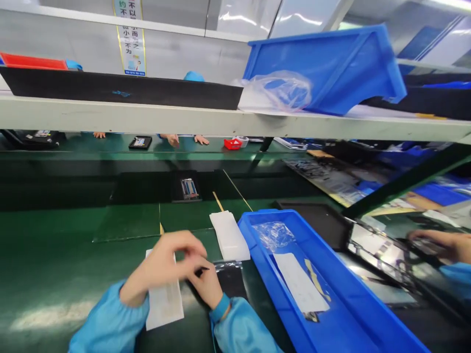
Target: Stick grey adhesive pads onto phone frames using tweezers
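Note:
My left hand (162, 267) hovers over a white sheet (165, 304) on the green bench, fingers curled and pinched together near my right hand. My right hand (208, 282) is closed in a pinch on a small dark piece I cannot make out, just above a flat black part (231, 282) in a clear wrapper. Both sleeves are light blue. A stack of white pads (230, 235) lies just beyond my hands.
A blue bin (353, 314) with a paper slip and clear film sits to the right. Black trays (324, 220) and another person's hand (445, 245) are further right. A device (189, 189) rides the belt; other workers' hands (184, 139) show across it. A tilted blue bin (331, 68) rests on the shelf.

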Motion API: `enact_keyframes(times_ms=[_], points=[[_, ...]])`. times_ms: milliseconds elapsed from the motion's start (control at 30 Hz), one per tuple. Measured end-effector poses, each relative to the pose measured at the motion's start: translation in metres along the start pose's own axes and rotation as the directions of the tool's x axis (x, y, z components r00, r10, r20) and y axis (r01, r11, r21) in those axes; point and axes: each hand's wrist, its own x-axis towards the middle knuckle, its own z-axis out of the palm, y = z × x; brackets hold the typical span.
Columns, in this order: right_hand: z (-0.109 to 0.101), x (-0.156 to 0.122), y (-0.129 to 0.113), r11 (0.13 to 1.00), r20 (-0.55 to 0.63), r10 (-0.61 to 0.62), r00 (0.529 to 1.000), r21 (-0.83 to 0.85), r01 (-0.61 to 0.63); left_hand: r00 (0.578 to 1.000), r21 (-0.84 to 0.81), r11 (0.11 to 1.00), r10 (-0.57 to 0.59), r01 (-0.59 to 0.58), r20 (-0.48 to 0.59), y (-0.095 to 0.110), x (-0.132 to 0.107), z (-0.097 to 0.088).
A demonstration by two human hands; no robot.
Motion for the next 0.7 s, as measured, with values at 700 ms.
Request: enact_keyframes(times_ms=[700], points=[[-0.004,0.0,-0.003,0.995,0.01,-0.052,0.999,0.08,0.051,0.433,-0.056,0.625,-0.6,0.779,-0.673,-0.199,0.133,-0.057]])
